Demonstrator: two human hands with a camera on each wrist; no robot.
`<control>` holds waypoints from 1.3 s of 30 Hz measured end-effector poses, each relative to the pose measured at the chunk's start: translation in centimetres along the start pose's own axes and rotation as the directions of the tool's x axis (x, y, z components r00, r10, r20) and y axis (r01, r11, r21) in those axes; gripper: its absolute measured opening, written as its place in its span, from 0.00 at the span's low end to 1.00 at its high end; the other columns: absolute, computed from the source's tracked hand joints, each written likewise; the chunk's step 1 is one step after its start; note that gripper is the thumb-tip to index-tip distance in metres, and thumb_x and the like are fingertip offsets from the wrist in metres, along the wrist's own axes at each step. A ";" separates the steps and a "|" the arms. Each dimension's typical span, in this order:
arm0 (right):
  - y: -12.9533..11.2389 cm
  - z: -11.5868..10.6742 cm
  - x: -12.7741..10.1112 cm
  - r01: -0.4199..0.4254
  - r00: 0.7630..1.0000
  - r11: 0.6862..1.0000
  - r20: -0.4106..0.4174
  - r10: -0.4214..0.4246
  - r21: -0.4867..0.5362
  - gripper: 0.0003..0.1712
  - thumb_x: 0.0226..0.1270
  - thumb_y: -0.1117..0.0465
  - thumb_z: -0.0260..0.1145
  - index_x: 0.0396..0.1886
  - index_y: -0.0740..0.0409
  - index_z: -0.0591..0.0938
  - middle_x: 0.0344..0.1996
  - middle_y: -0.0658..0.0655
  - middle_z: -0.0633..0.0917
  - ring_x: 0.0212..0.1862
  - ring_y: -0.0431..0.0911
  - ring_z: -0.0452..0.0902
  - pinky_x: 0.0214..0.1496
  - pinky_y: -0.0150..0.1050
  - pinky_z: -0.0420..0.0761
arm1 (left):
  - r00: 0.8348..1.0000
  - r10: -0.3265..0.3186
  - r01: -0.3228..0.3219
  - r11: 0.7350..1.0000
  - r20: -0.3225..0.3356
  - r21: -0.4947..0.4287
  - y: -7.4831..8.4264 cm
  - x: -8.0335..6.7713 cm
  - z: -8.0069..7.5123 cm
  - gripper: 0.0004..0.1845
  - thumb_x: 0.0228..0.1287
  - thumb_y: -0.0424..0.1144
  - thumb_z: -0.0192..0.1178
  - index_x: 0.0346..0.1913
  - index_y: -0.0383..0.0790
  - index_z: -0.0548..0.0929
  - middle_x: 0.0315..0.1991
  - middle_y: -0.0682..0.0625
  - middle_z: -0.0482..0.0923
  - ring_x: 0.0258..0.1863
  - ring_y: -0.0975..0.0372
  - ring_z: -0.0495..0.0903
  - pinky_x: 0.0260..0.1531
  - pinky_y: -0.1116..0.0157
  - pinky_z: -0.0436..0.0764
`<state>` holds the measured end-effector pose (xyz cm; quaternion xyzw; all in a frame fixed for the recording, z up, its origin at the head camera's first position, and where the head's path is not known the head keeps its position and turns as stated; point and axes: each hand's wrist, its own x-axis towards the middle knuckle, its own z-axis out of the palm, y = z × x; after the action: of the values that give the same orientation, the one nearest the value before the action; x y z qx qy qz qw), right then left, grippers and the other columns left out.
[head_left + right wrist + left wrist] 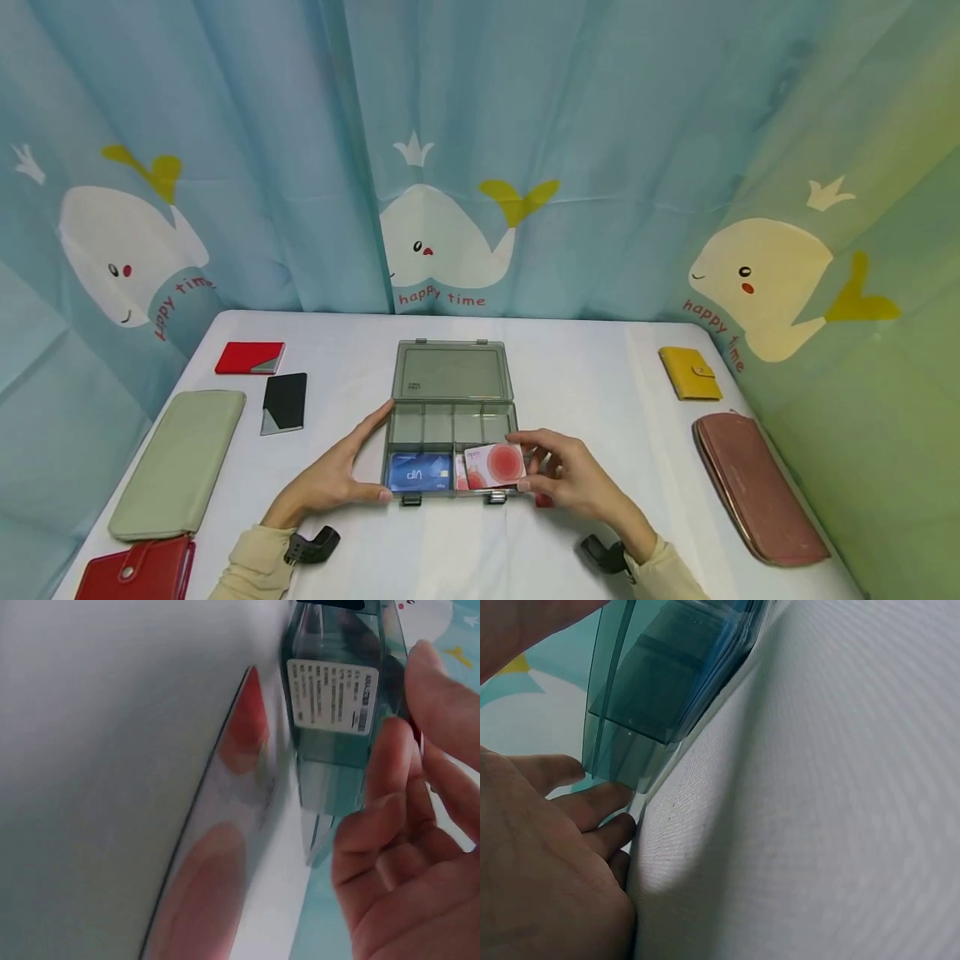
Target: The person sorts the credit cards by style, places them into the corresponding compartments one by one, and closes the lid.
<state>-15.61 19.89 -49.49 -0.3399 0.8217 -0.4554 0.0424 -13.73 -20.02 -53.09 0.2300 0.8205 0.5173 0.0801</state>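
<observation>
At centre tabletop (pixel 592 375), left hand (pixel 335 477) spread against the open case (pixel 438 425), right hand (pixel 568 475) pinching a pink card (pixel 495 465) at its near-right compartment; looks like loading, next likely needs lowering flat.

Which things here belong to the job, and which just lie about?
Apparently in use:
divided box
blue card
pink card in the right hand
card beside the box

Lying about:
red card holder
black card holder
green wallet
red wallet
yellow wallet
brown wallet
</observation>
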 end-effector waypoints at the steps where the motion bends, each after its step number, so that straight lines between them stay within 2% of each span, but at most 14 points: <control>1: -0.2 0.1 0.1 0.003 1.000 1.000 0.009 -0.003 -0.011 0.34 0.56 0.66 0.83 0.64 0.61 0.83 0.41 0.54 0.86 0.34 0.39 0.80 0.31 0.33 0.82 | 1.000 0.002 -0.002 1.000 -0.003 0.003 0.0 0.0 0.0 0.68 0.50 0.45 0.83 0.88 0.43 0.47 0.87 0.40 0.48 0.83 0.37 0.51 0.75 0.29 0.52; 5: -0.9 0.4 0.5 -0.009 0.999 0.999 0.053 0.012 -0.053 0.38 0.58 0.62 0.83 0.69 0.61 0.81 0.52 0.61 0.80 0.32 0.39 0.78 0.29 0.31 0.82 | 1.000 0.001 -0.001 1.000 -0.010 0.016 0.1 -0.2 0.0 0.69 0.49 0.45 0.83 0.87 0.42 0.47 0.87 0.40 0.49 0.83 0.37 0.52 0.74 0.30 0.53; 7: -1.1 0.4 0.5 -0.026 0.998 0.997 0.057 0.030 -0.070 0.40 0.59 0.61 0.83 0.71 0.60 0.79 0.55 0.64 0.77 0.33 0.40 0.78 0.27 0.31 0.81 | 1.000 0.000 0.000 1.000 -0.008 0.020 0.1 -0.2 0.0 0.69 0.49 0.45 0.83 0.87 0.41 0.47 0.87 0.39 0.49 0.83 0.37 0.52 0.74 0.30 0.53; 11: -0.8 -0.8 -0.1 -0.073 0.997 0.994 0.006 0.074 -0.084 0.40 0.59 0.62 0.83 0.72 0.57 0.79 0.54 0.63 0.77 0.36 0.43 0.80 0.26 0.31 0.79 | 1.000 0.000 0.000 1.000 -0.003 0.010 0.1 -0.3 0.0 0.69 0.49 0.45 0.83 0.87 0.39 0.47 0.86 0.37 0.49 0.83 0.35 0.51 0.74 0.28 0.52; 15: 0.5 -2.9 -1.5 -0.118 0.992 0.985 -0.063 0.111 -0.129 0.41 0.54 0.63 0.85 0.69 0.57 0.81 0.49 0.60 0.81 0.37 0.44 0.79 0.27 0.31 0.75 | 1.000 0.002 -0.002 1.000 0.000 -0.003 0.2 -0.2 0.0 0.69 0.49 0.45 0.83 0.87 0.40 0.47 0.87 0.38 0.49 0.83 0.35 0.52 0.74 0.28 0.52; 18: 1.4 -4.3 -3.0 -0.205 0.978 0.959 -0.078 0.193 -0.194 0.43 0.49 0.60 0.88 0.67 0.56 0.83 0.47 0.58 0.81 0.39 0.45 0.78 0.32 0.32 0.74 | 1.000 0.000 0.000 1.000 0.003 -0.005 0.2 -0.1 -0.1 0.69 0.49 0.45 0.83 0.87 0.40 0.47 0.87 0.39 0.48 0.83 0.36 0.51 0.74 0.28 0.52; 23: 2.6 -5.6 -5.6 -0.317 0.948 0.911 -0.060 0.313 -0.265 0.43 0.42 0.50 0.91 0.62 0.51 0.85 0.47 0.51 0.82 0.45 0.43 0.75 0.45 0.36 0.78 | 1.000 0.002 -0.002 1.000 0.005 -0.006 0.1 0.0 0.0 0.69 0.50 0.45 0.83 0.87 0.41 0.46 0.87 0.39 0.48 0.83 0.36 0.51 0.75 0.29 0.52; 26: 2.8 -5.6 -6.1 -0.327 0.944 0.909 -0.048 0.326 -0.260 0.41 0.41 0.48 0.91 0.58 0.50 0.86 0.47 0.49 0.82 0.46 0.42 0.74 0.49 0.37 0.78 | 1.000 0.006 -0.006 1.000 0.002 0.000 0.0 0.0 -0.1 0.69 0.50 0.45 0.83 0.87 0.41 0.46 0.87 0.39 0.48 0.83 0.36 0.51 0.75 0.28 0.52; 34: 2.5 -5.2 -5.5 -0.324 0.944 0.903 -0.035 0.328 -0.283 0.33 0.42 0.51 0.91 0.49 0.49 0.85 0.40 0.48 0.79 0.44 0.42 0.71 0.47 0.37 0.77 | 1.000 0.000 0.000 1.000 -0.002 0.011 0.1 -0.2 0.0 0.68 0.50 0.45 0.83 0.87 0.39 0.47 0.87 0.38 0.49 0.83 0.35 0.52 0.74 0.29 0.52; 39: 2.4 -5.1 -5.4 -0.319 0.945 0.898 -0.025 0.327 -0.303 0.31 0.43 0.52 0.91 0.46 0.49 0.84 0.40 0.47 0.78 0.44 0.42 0.71 0.47 0.38 0.77 | 1.000 0.007 -0.007 1.000 -0.001 0.007 0.1 -0.1 0.0 0.69 0.49 0.45 0.83 0.87 0.40 0.47 0.87 0.39 0.49 0.83 0.36 0.52 0.74 0.29 0.52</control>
<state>-14.69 27.65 -49.67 -0.2073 0.9260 -0.3062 0.0755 -13.60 -20.04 -52.99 0.2328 0.8214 0.5150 0.0768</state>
